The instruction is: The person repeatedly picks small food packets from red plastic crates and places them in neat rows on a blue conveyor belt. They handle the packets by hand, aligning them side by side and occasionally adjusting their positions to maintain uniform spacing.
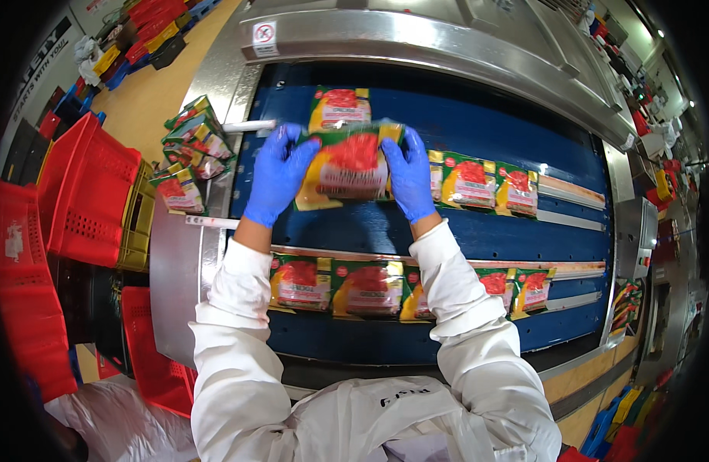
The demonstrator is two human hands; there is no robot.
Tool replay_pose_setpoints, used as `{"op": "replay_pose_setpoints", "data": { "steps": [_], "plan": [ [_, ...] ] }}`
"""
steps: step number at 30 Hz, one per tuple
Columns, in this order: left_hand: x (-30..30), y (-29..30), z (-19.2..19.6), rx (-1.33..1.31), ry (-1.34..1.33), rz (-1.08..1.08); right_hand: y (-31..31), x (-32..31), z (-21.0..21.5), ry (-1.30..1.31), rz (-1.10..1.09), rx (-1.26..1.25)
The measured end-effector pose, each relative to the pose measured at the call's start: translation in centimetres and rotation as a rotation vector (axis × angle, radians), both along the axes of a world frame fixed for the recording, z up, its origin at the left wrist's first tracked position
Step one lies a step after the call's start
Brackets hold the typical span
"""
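Note:
Both my hands wear blue gloves and hold one printed plastic food packet [356,163] up over the blue machine bed. My left hand [280,171] pinches its left upper corner, and my right hand [410,175] grips the right upper corner. The packet is green, yellow and red, slightly blurred. Just beyond it, another such packet [340,106] lies flat on the blue bed [493,108]. To the right, several packets [471,183] line up along a metal seal bar [571,192]. A nearer row of packets [367,288] lies along a second bar, partly covered by my right forearm.
A heap of packets [199,142] sits on the steel ledge [183,266] at the left. Red crates [88,189] stand beyond it. A large steel lid [416,35] rises behind the bed. At lower left a person's white sleeve [123,420] shows.

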State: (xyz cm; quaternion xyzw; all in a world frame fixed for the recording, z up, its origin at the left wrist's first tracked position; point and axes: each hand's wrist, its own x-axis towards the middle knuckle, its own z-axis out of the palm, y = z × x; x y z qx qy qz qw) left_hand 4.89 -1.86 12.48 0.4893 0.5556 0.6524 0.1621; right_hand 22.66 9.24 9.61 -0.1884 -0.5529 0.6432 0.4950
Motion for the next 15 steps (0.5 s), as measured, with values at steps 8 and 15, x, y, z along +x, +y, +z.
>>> {"op": "replay_pose_setpoints", "data": {
  "steps": [8,15],
  "plan": [
    [-7.9,-8.0,-10.3,-0.551,0.044,-0.111,-5.9,-1.3,-9.7,-0.532,0.117,0.024],
    [-9.8,-5.6,-8.8,-0.305,-0.36,-0.116,-5.1,-4.8,-9.7,-0.578,0.064,0.171]
  ]
}}
